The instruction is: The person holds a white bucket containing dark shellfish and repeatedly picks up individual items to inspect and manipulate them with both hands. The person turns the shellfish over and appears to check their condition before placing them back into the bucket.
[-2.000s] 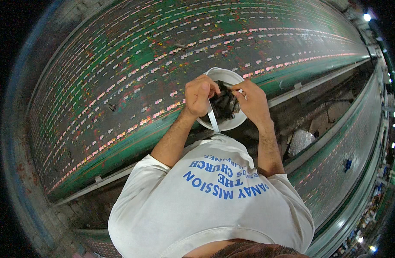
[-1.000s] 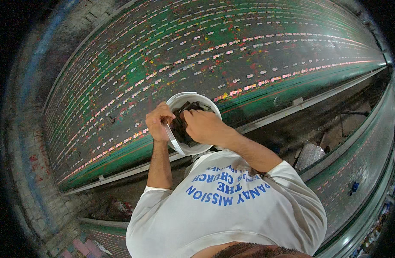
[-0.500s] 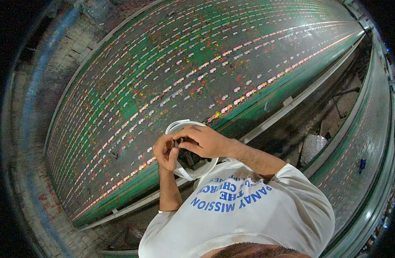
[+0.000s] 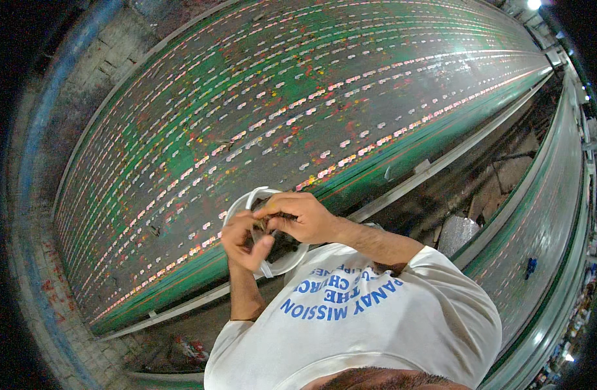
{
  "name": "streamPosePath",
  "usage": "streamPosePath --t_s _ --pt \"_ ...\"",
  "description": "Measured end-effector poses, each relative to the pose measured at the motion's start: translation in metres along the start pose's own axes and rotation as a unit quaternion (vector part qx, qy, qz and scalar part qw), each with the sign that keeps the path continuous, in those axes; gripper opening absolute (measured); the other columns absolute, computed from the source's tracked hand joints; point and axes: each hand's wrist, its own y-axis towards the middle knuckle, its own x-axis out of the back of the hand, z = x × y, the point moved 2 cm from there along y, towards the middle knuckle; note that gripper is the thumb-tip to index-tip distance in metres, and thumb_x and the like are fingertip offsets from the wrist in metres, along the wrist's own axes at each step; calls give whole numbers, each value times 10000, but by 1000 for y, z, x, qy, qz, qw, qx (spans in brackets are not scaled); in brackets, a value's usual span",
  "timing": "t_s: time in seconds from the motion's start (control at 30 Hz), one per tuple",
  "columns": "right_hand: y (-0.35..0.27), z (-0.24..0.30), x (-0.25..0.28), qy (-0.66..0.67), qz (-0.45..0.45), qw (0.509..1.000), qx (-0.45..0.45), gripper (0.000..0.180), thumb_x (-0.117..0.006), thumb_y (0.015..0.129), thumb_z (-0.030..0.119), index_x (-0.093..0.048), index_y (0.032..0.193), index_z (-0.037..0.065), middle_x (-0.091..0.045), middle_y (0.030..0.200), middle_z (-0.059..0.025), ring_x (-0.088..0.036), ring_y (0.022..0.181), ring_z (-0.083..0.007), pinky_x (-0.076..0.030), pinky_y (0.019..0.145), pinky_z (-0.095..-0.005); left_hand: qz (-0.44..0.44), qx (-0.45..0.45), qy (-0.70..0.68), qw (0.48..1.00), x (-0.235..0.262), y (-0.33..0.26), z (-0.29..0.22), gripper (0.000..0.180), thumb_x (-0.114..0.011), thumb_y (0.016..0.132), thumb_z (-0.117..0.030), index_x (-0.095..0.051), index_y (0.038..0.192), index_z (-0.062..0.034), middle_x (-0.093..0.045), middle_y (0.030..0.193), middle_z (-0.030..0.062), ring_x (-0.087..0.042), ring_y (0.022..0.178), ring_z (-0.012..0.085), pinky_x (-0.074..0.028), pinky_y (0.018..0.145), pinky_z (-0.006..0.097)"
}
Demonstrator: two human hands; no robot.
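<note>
A round white bucket [image 4: 241,205] with a white handle is held up in front of my chest. My left hand [image 4: 245,242] grips its near rim and handle. My right hand [image 4: 299,216] reaches over the bucket's mouth, fingers pinched on a small dark piece between the two hands. The bucket's dark contents are mostly hidden by my hands. Both hands touch each other above the bucket.
A long green printing table [image 4: 298,123] covered with rows of small white, red and yellow marks stretches ahead. A metal rail [image 4: 435,168] runs along its near edge. A second long table [image 4: 539,227] lies to the right across a dark aisle. Brick wall at left.
My view has swung left along the table. The bucket and both hands have come lower and closer to my chest, and my right hand has moved from inside the bucket to over its rim.
</note>
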Motion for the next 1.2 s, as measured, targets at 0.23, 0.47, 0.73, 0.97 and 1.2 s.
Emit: streamPosePath --t_s 0.23,0.47,0.73,0.97,1.2 --pt "-42 2 95 3 23 999 43 211 -797 905 73 -758 1106 26 -754 1012 -114 -718 937 -298 -561 850 -391 72 -40 67 994 -91 30 -21 249 -757 779 -213 -610 710 -24 -507 581 61 -488 505 257 -383 549 375" --pt "-71 12 206 25 -18 998 56 207 -789 893 83 -736 1091 56 -727 1026 -110 -706 950 -322 -570 826 -405 40 0 106 994 -195 61 -28 373 -783 794 -336 -684 866 17 -705 858 143 -663 836 324 -512 830 435" --pt "-118 29 351 -88 -82 992 47 212 -770 872 45 -743 1081 58 -737 1022 -114 -712 973 -332 -572 859 -420 59 -92 -5 994 -362 117 -22 265 -732 835 -223 -671 897 27 -625 719 120 -541 564 255 -425 572 382" --pt "-154 42 426 -142 -144 978 43 212 -803 904 123 -741 1079 21 -741 998 -110 -715 910 -281 -564 804 -371 132 -63 -37 989 -437 144 -12 295 -709 927 -281 -616 794 -34 -585 696 89 -530 611 264 -412 585 404" --pt "-163 28 436 -167 -174 966 93 207 -793 932 162 -726 1075 27 -727 1007 -115 -713 916 -282 -572 812 -373 154 0 -59 986 -442 154 -3 291 -780 889 -268 -666 963 -10 -640 776 64 -579 660 172 -440 611 330"
